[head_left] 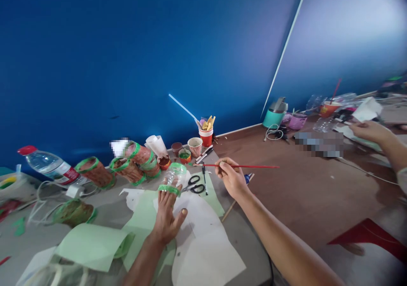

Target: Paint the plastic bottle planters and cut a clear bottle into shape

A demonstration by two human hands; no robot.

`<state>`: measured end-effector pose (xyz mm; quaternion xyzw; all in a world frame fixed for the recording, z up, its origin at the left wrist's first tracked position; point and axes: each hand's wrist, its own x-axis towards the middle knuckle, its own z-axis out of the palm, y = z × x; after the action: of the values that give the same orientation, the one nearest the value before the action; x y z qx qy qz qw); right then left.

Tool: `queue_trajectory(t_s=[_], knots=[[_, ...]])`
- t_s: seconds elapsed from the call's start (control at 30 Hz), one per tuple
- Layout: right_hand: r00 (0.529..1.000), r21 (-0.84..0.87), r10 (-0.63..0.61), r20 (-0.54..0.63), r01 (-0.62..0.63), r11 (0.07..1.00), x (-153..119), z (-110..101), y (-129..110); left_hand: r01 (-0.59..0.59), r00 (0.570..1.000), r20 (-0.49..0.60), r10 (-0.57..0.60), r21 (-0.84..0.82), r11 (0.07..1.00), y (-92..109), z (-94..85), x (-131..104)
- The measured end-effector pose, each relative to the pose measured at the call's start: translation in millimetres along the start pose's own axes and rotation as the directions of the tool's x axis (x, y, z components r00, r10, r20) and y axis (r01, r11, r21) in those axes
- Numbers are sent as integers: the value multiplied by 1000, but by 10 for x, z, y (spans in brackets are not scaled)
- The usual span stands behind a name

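Note:
My left hand [168, 218] has its fingers pushed inside a clear plastic bottle section [174, 176] with green rims, which sits on them; the thumb stands apart outside it. Between the thumb and fingers of my right hand [231, 175] is a thin paintbrush [257, 166] with a red handle, its tip pointing left towards small paint cups. One cup holds green paint [185, 155]. Black-handled scissors [195, 185] and a black pen [205, 180] lie between the hands. Several brown-painted cylinders with green rims [96, 173] stand or lean to the left.
White paper [203, 239] and green paper [95, 239] cover the near table. A red-capped bottle [52, 165] leans at the left. A cup of wooden sticks [206, 135] stands by the blue partition [143, 57]. Another person's hand [369, 131] holds paper at right.

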<state>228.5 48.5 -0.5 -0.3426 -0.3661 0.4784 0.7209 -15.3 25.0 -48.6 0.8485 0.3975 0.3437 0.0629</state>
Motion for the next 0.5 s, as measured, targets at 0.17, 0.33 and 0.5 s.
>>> queue_trajectory(t_s=[0.17, 0.33, 0.5], knots=[[996, 40, 25, 82, -28, 999, -33, 38, 98, 92, 994, -43, -100, -163, 982, -83, 53, -45], [994, -3, 52, 97, -52, 999, -63, 72, 145, 87, 995, -18, -95, -264, 961, -73, 66, -74], [999, -60, 49, 20, -47, 997, -42, 57, 135, 86, 990, -73, -123, -386, 919, -115, 86, -118]])
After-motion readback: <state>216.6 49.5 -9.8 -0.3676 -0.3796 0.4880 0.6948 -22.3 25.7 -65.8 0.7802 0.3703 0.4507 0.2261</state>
